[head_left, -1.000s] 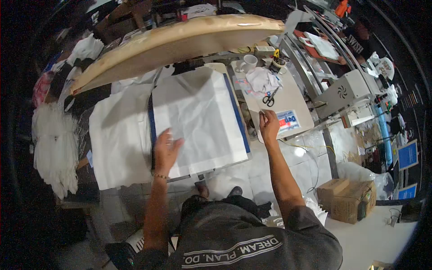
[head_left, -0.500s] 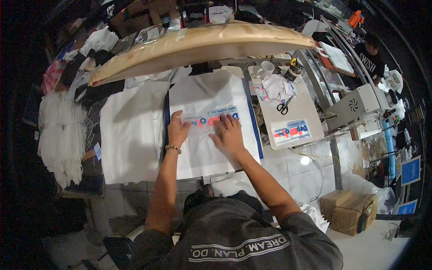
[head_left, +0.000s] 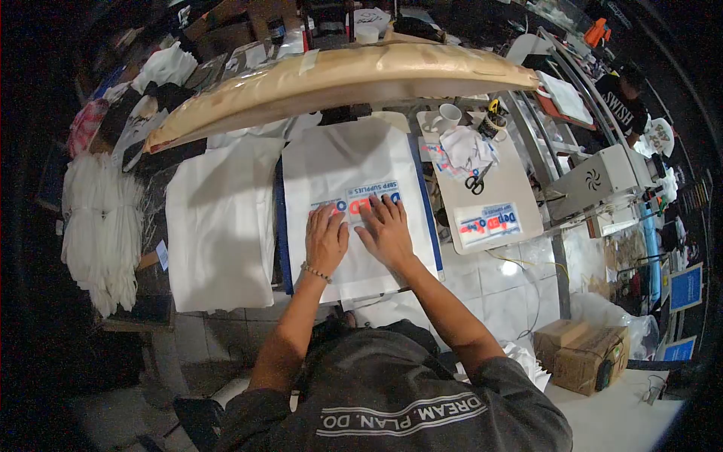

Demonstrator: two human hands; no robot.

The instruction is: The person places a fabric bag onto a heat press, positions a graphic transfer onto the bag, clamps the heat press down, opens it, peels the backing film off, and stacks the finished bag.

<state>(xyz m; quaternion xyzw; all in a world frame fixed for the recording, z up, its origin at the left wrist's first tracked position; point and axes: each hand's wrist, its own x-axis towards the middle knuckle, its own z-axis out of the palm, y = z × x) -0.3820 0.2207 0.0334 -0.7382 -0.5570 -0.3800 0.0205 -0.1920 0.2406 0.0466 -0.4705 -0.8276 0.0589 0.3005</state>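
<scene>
A white cloth piece [head_left: 346,158] lies flat over a dark blue board [head_left: 429,203]. On it rests a printed transfer [head_left: 374,197] with blue and red lettering, partly hidden by my fingers. My left hand [head_left: 326,239], with a beaded bracelet at the wrist, lies on the left part of the print, fingers stretched out. Flat on the right part is my right hand [head_left: 386,232], its fingers spread. Another printed transfer [head_left: 488,224] lies on the small table [head_left: 520,188] to the right.
Scissors [head_left: 474,182], crumpled paper [head_left: 468,148] and a white mug [head_left: 447,117] stand or lie on the small table. White cloth [head_left: 222,218] lies at left. A padded curved panel [head_left: 339,71] spans the back. A person [head_left: 621,102] is at upper right.
The transfer has come from the small table onto the white cloth, where my right hand now lies. My left hand has shifted right and lies lower on the print.
</scene>
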